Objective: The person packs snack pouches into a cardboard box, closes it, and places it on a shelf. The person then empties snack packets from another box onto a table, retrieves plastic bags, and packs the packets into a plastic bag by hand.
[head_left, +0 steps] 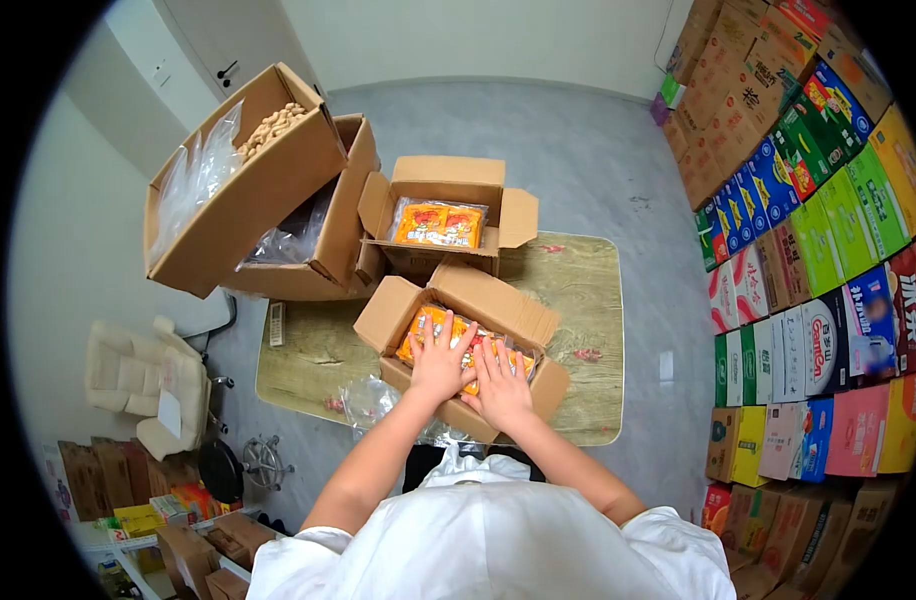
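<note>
Both my hands lie flat, fingers spread, on orange snack packets (415, 345) inside an open cardboard box (523, 308). My left hand (441, 362) rests on the left part of the packets. Close beside it, my right hand (500, 385) presses on the right part. Neither hand grips anything. The box's flaps stand folded outward, and a crumpled clear plastic bag (370, 400) spills out at its near left side. Behind it, a second open carton (448, 173) holds more orange packets (440, 224) in clear plastic.
The boxes stand on a wood-patterned table (588, 330). At its back left, a tilted large carton (258, 195) holds peanuts (271, 130) and a clear bag, above another open carton (343, 220). Left are a cream chair (138, 375) and a stool (221, 470). Stacked product boxes (818, 250) line the right.
</note>
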{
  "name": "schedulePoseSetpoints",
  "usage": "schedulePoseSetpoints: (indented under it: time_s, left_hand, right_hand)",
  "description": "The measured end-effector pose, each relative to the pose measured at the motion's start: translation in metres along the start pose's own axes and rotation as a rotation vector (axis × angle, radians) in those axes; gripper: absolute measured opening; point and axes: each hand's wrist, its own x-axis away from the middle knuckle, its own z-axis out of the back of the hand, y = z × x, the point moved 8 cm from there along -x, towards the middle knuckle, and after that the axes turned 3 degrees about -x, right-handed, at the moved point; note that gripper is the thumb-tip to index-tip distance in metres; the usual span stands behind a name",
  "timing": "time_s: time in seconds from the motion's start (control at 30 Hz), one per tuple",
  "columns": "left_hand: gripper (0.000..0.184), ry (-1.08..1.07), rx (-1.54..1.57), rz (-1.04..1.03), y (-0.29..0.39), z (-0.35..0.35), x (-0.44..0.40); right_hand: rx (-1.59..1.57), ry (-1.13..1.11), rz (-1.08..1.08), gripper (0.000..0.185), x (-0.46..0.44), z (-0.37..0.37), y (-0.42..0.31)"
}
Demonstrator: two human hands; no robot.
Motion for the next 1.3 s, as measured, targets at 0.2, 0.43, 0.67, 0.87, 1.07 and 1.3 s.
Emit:
schedulePoseSetpoints:
  time_s: [0.2,0.43,0.67,0.87,1.07,1.3]
  left_hand:
    - [0.084,0.516,0.186,0.163,-0.022,0.036,0.054]
    - [0.08,0.595,1.328,0.859,-0.173,-0.041,0.078]
    - [0.048,0.381,1.529,0.489,-0.147,-0.033,0.063]
    - [0.061,0.213,1.085,0.209,-0.099,-0.011,0.096]
    - [0.069,0.133,0.938,0.142,-0.091,-0.001,0.114]
    - [0.076,-0.131,0.342,0.069,-0.084,0.03,0.107]
  right_hand:
    - [-0.323,0.367,0.098,0.061,0.021,0.039,0.023]
    - [-0.59,0.656,-0.404,0.067,0.082,0.047,0.133]
    - [-1.742,0.25,-0.547,0.047,0.092,-0.004,0.132]
    - [-1.59,0.505,-0.416,0.033,0.071,0.029,0.136]
    - [-0.95,0.236,0.022,0.036,0.074,0.045,0.105]
    - [-0.269,0.055,0.251,0.066,0.088,0.056,0.072]
